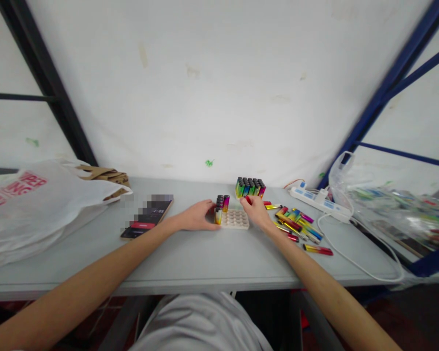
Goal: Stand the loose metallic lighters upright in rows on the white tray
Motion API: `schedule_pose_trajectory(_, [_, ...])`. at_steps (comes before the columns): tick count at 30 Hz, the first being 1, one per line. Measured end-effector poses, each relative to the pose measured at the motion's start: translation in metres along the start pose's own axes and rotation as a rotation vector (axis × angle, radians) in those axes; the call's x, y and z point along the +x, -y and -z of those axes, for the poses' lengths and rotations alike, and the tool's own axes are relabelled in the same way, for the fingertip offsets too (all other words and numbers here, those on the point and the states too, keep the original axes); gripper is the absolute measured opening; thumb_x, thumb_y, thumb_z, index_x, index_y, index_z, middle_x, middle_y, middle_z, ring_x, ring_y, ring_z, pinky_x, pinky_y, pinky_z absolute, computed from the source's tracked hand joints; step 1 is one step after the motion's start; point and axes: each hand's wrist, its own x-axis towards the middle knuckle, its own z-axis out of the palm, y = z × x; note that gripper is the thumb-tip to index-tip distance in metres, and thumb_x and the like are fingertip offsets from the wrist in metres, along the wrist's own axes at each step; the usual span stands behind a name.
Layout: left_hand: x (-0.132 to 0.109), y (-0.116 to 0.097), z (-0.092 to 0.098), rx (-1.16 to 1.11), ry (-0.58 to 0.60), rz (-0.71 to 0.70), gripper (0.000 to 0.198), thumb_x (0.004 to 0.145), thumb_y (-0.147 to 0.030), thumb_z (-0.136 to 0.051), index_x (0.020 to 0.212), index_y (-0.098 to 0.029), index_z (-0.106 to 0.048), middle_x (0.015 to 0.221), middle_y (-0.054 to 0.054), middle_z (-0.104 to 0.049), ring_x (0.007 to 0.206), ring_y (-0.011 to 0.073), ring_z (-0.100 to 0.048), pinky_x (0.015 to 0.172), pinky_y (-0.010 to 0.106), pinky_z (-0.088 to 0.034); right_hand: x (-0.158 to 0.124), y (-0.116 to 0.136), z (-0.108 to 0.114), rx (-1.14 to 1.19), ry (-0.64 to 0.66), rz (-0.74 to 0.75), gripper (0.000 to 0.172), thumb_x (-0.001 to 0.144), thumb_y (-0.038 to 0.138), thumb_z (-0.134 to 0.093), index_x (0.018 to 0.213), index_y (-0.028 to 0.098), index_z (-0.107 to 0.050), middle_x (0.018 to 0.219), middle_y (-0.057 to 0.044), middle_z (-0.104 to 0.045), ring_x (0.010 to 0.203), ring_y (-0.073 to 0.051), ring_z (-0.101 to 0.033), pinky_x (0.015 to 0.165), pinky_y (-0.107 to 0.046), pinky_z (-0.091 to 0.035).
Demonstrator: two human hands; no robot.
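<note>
Behind the grey table (205,256), a pale wall (219,97) is rising. Through the head camera, I'm watching the right hand (256,210) pinching a red lighter (248,199) near the right rear corner of the pale tray (236,225); fingers are hiding most of its long axis. The left hand (197,215) is curving round the tray's left end, thumb and fingers apart; whether it's gripping, I cannot tell. Upright lighters (226,204) are standing at that end, round sockets showing rightward. Packed lighters (250,187) are standing behind; loose lighters (296,224) are lying nearer the right hand.
</note>
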Motion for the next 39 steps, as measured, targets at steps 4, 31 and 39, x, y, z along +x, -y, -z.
schedule_pose_trajectory(4, [0.0,0.0,0.0,-0.01,-0.004,-0.012,0.059,0.071,-0.059,-0.076,0.109,-0.016,-0.066,0.105,0.011,-0.069,0.093,0.0283,-0.065,0.084,0.037,-0.052,-0.001,0.002,0.0,-0.006,0.064,0.039,0.044,0.09,0.054,-0.046,0.06,0.024,-0.036,0.056,0.004,-0.034,0.055,-0.012,-0.034,0.052,-0.027,-0.023])
schedule_pose_trajectory(31, [0.002,0.006,-0.005,0.004,0.008,-0.035,0.061,0.073,-0.056,-0.077,0.117,-0.016,-0.065,0.116,0.013,-0.07,0.103,0.0301,-0.066,0.092,0.037,-0.051,-0.001,0.004,0.004,-0.316,0.226,0.378,0.033,0.106,0.038,-0.049,0.079,0.02,-0.056,0.07,-0.002,-0.065,0.067,-0.017,-0.06,0.067,-0.026,-0.038])
schedule_pose_trajectory(39, [0.001,0.003,-0.003,0.033,0.013,-0.02,0.059,0.073,-0.056,-0.077,0.113,-0.015,-0.066,0.11,0.012,-0.069,0.098,0.03,-0.065,0.091,0.04,-0.052,-0.001,0.009,0.0,-0.531,0.321,0.457,0.03,0.107,0.039,-0.047,0.094,0.017,-0.062,0.082,-0.008,-0.069,0.074,-0.019,-0.063,0.069,-0.027,-0.04])
